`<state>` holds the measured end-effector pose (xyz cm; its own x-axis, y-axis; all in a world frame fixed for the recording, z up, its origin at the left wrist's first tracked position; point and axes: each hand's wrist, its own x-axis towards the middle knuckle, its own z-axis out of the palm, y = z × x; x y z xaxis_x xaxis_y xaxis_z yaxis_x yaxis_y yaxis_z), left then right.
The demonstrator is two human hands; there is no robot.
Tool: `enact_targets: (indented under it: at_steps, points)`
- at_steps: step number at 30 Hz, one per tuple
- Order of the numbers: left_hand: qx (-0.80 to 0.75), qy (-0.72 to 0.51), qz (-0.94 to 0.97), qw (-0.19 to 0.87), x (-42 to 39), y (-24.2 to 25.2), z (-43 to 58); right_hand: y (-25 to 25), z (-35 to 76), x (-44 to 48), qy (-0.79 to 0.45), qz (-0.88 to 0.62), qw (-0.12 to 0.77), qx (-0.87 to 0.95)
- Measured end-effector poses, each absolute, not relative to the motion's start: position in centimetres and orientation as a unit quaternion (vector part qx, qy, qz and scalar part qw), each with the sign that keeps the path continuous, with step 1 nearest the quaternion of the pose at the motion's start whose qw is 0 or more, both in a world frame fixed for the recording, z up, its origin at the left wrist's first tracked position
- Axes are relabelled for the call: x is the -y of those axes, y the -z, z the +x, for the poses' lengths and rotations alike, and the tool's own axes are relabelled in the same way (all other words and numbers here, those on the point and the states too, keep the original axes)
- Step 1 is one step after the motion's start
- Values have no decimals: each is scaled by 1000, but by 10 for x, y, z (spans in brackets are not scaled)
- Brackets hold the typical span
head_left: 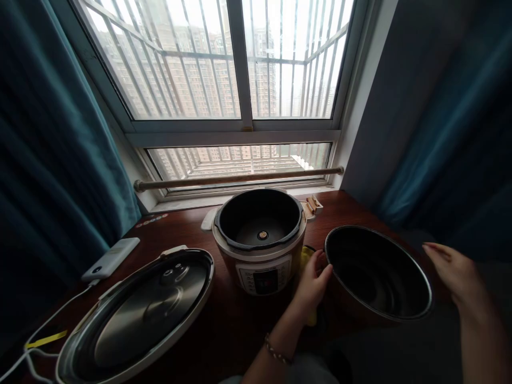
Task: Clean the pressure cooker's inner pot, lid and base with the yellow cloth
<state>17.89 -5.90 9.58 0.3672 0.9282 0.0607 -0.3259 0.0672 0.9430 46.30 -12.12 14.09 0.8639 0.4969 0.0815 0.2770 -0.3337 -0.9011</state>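
Note:
An inner pot (376, 277), dark inside with a shiny metal rim, rests at the right of the table. My left hand (312, 280) is at its left edge, thumb and fingers apart, the fingertips at or very near the rim. To the right of the pot, my right hand (458, 272) is open with its fingers stretched out, a small gap from the rim. The electric pressure cooker (262, 266) stands left of my left hand, uncovered, its dark cavity showing a small round piece at the bottom. Its lid (148, 314) lies at the left with the metal inner side up.
A white power bank (112, 260) with a white cable (60, 314) lies at the far left. Something yellow (307, 256) is partly hidden behind my left hand. A window with a wooden rail (240, 180) is behind the table (184, 221), with blue curtains on both sides.

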Motion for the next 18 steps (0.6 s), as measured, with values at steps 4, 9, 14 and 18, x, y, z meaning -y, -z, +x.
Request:
enact_targets:
  at_steps: [4,9,14,18]
  points:
    - [-256,-494,370,744,63,-97,186,-119,502,106,-212,-801,517,214]
    - [-244,-485,285,790,71,-102,182,-108,493,114,-252,-766,559,193]
    - [-213,-511,263,790,76,-99,181,-119,489,128,-307,-696,633,142]
    - [-164,-511,275,798,83,-113,177,-155,487,138,-288,-698,635,162]
